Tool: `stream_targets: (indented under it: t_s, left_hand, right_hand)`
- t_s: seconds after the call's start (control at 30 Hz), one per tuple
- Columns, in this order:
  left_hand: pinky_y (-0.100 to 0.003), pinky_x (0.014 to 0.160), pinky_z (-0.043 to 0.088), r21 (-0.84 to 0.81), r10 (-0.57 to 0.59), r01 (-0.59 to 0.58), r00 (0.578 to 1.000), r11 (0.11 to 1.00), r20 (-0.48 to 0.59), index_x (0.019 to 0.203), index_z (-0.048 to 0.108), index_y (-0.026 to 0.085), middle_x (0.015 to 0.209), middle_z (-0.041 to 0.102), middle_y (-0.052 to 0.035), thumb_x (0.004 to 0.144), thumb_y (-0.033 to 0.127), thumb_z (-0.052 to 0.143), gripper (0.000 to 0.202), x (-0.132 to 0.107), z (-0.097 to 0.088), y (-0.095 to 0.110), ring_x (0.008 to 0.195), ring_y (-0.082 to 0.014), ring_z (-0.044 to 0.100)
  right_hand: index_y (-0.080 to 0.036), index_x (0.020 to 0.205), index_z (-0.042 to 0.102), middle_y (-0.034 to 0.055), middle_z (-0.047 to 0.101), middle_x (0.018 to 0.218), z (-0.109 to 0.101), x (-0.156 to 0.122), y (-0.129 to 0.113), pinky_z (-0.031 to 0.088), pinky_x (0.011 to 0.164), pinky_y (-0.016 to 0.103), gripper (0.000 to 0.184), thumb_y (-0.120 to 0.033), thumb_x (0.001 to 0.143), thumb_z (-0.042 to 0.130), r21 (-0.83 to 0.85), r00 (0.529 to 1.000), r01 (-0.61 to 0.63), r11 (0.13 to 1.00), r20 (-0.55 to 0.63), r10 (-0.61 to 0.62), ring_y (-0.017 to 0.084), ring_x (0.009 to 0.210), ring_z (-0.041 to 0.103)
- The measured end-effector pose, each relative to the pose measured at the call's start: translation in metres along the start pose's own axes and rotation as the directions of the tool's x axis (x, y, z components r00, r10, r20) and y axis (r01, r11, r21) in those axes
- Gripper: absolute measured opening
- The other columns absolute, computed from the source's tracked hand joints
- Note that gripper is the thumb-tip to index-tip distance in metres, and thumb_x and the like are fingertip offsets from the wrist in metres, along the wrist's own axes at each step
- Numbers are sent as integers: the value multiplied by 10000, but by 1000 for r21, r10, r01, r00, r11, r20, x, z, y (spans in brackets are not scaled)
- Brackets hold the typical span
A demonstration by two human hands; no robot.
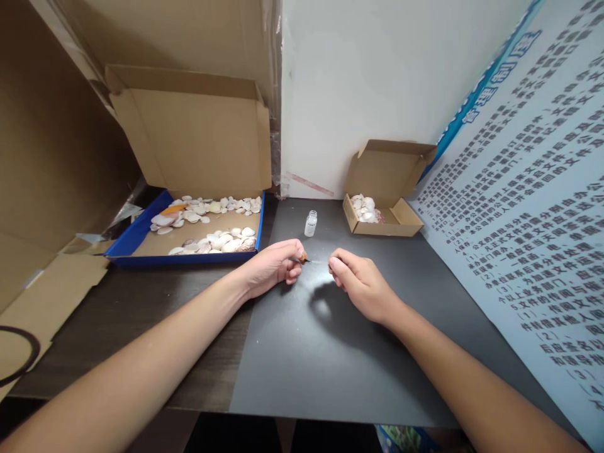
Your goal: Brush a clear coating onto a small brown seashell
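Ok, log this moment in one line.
left hand: pinching small brown item | right hand: pinched closed, contents unclear | bottle: upright on dark mat | blue-sided box: open, shells inside

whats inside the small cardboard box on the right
In the small cardboard box, whitish shells are heaped at left, beside something pinkish; the heap and front wall hide part of its floor.

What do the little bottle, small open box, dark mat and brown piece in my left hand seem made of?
Little bottle: clear and shiny, so glass or perhaps hard plastic.
Small open box: matte brown cardboard, judging by its folded flaps.
Dark mat: smooth, perhaps plastic or rubber; light glints softly off it.
Brown piece: perhaps cork, but too small to tell.
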State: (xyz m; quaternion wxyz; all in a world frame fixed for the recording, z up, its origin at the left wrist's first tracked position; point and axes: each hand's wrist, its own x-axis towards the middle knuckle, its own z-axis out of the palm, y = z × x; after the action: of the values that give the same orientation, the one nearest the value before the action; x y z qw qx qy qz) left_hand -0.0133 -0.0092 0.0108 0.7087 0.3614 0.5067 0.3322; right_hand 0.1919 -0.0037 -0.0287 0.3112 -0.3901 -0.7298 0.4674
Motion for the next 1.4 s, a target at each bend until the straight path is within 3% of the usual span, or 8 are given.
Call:
stream_targets:
  t_s: [0.07,0.23,0.4,0.63,0.83,1.0,1.2,1.4]
  left_hand:
    - [-202,465,329,5,2,-2,1000,1000,10,746,484,173,745,477,20,795,182,588,116,0,0,0,532,-67,429]
    - [-204,461,329,8,-9,9,1000,1000,18,745,487,176,683,438,27,785,184,586,106,0,0,0,526,-80,423]
    - [-203,464,336,-3,-3,3,1000,1000,18,744,479,171,767,485,13,787,182,578,108,0,-1,0,533,-68,436]
    - [-199,459,332,3,-3,3,1000,1000,10,748,501,169,708,486,16,783,182,604,110,0,0,1,529,-75,453]
    - [-199,464,343,8,-4,4,1000,1000,9,750,517,166,732,523,8,779,188,606,97,0,0,1,530,-70,462]
    - [-202,462,339,13,-5,5,1000,1000,4,746,514,167,711,519,12,780,201,613,111,0,0,0,522,-71,458]
    - [-204,472,343,18,3,-3,1000,1000,8,753,524,162,760,533,6,786,198,606,96,1,-1,0,535,-65,455]
    - [-206,471,348,17,5,-5,1000,1000,6,743,526,165,735,526,8,772,206,617,104,1,-1,-1,532,-70,454]
  right_hand:
    - [-201,706,454,-28,488,613,0,1,0,327,579,258,364,-413,996,399,-43,999,-25,999,-23,24,130,581,449]
    - [-203,722,449,-31,493,629,-1,1,0,347,578,250,371,-421,1008,358,74,1000,6,997,-15,-5,121,571,454]
    - [-198,698,450,-34,472,605,0,1,-1,312,569,257,370,-426,987,409,-63,999,-25,998,-26,24,122,568,434]
    - [-201,769,478,-32,504,640,0,-2,-1,359,583,249,352,-426,1017,368,107,999,37,994,5,-38,120,576,463]
    - [-202,698,441,-35,464,607,0,0,-2,318,574,261,366,-419,992,407,-36,999,-9,999,-54,7,124,572,426]
    - [-206,743,452,-30,485,632,-2,-1,-4,341,582,261,356,-424,1008,356,48,999,31,998,-46,-28,126,579,446]
    - [-204,685,423,-34,445,599,-2,0,-2,310,571,267,372,-424,985,405,-26,996,-16,1000,-85,14,125,571,413]
    - [-201,689,435,-35,455,607,-1,1,-1,310,574,264,368,-417,985,404,-36,999,7,999,-37,-8,123,574,423]
